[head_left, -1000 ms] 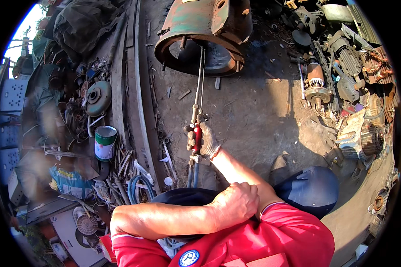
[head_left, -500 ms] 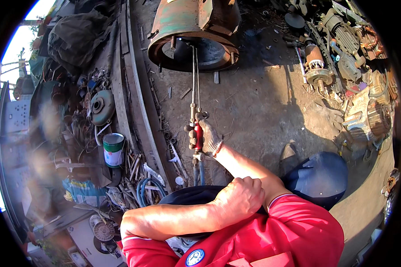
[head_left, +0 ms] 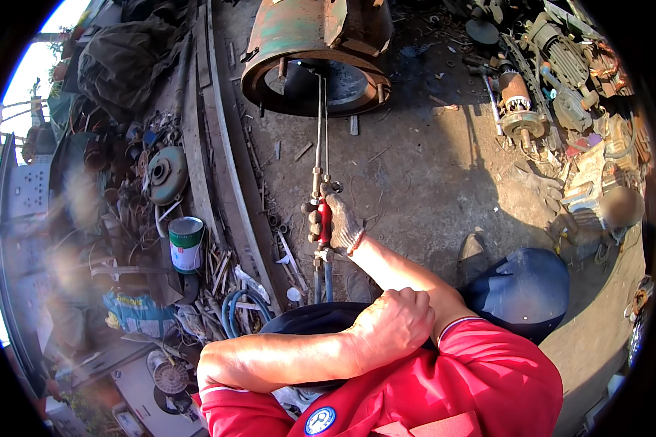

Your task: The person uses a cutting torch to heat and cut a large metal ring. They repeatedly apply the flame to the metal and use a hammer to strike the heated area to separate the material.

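My right hand (head_left: 340,223), in a knitted work glove, is wrapped round the red handle of a gas cutting torch (head_left: 318,146). The torch's long twin tubes point away from me, and their far end reaches into the open mouth of a rusty, green-tinged metal cylinder housing (head_left: 299,36). Shade inside the housing makes the nozzle hard to see. Blue hoses (head_left: 328,285) run from the handle back toward me. Bare and curled into a fist, my left hand (head_left: 395,325) rests against my right arm near the elbow.
Long steel beams (head_left: 229,146) lie left of the housing. Beside them are a paint can (head_left: 186,244), a round green metal part (head_left: 168,175) and scrap. Motor parts, among them a rotor (head_left: 516,102), crowd the right, near a loose glove (head_left: 536,186). My knee (head_left: 521,291) is bent at right.
The torch has shifted very slightly, with its tubes still inside the housing mouth. Both hands keep the same grip and place.
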